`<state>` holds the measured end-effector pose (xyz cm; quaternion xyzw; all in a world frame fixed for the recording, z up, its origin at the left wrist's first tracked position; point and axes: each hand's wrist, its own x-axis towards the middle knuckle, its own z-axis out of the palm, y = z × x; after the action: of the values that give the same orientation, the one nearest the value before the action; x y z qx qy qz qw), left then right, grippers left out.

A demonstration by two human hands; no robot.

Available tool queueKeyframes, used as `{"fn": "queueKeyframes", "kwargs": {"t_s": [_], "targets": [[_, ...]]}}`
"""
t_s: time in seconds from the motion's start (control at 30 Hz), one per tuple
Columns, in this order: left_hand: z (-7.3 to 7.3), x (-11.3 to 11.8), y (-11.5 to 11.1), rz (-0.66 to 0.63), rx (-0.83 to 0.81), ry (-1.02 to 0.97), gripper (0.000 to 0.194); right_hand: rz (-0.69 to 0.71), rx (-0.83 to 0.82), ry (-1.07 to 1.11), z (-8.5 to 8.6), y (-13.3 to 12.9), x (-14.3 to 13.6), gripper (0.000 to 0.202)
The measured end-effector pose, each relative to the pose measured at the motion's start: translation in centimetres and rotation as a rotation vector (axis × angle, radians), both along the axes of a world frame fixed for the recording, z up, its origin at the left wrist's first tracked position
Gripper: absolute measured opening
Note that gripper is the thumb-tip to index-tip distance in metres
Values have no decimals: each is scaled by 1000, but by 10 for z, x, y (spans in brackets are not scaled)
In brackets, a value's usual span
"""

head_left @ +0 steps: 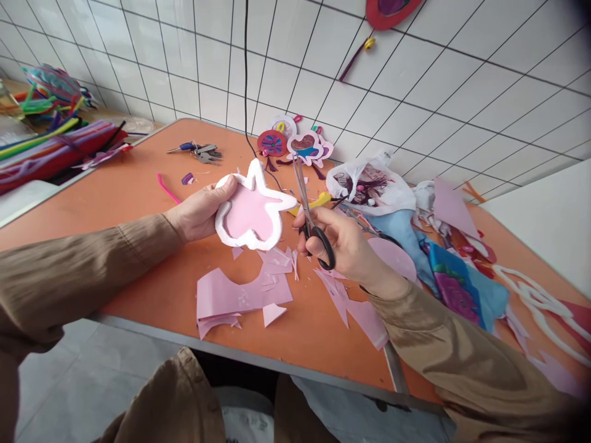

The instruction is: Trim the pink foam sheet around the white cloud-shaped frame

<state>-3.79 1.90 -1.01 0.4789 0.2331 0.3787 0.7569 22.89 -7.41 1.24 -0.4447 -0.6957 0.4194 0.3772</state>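
Note:
My left hand (pixel 203 209) grips the left edge of a pink cutout (pixel 252 212) with a thick white padded border, shaped like a head with two pointed ears. In my right hand (pixel 339 237) is a pair of scissors (pixel 318 231) with black handles, its blades pointing up and away. The blades look nearly closed and stand just right of the cutout, apart from it. Below both hands lie pink paper scraps (pixel 240 295), large and small, on the orange table (pixel 152 289).
Finished ornaments (pixel 302 144) lean at the wall. Keys (pixel 205 152) lie at the back left, near a pink pipe cleaner (pixel 168 188). A white plastic bag (pixel 378 184), blue cloth (pixel 399 237) and white cords (pixel 540 301) crowd the right. Colourful pipe cleaners (pixel 60 151) are heaped far left.

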Motion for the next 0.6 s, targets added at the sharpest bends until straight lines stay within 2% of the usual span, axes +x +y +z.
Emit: {"fn": "queueKeyframes", "kwargs": {"t_s": [0.17,0.3,0.47,0.6], "targets": [[1,0,-1,-1,-10,3,47,-22,-59,10,8,-2,-4,56],[1,1,-1,-9,-1,-15,47,-15,-72,34,6,-2,-5,56],[0,2,1,-32,-9,-38,43,-49,-26,-13,-1,2,-1,49],[0,-2,7,-43,-63,-43,35,-4,13,-40,1,4,12,43]]}}
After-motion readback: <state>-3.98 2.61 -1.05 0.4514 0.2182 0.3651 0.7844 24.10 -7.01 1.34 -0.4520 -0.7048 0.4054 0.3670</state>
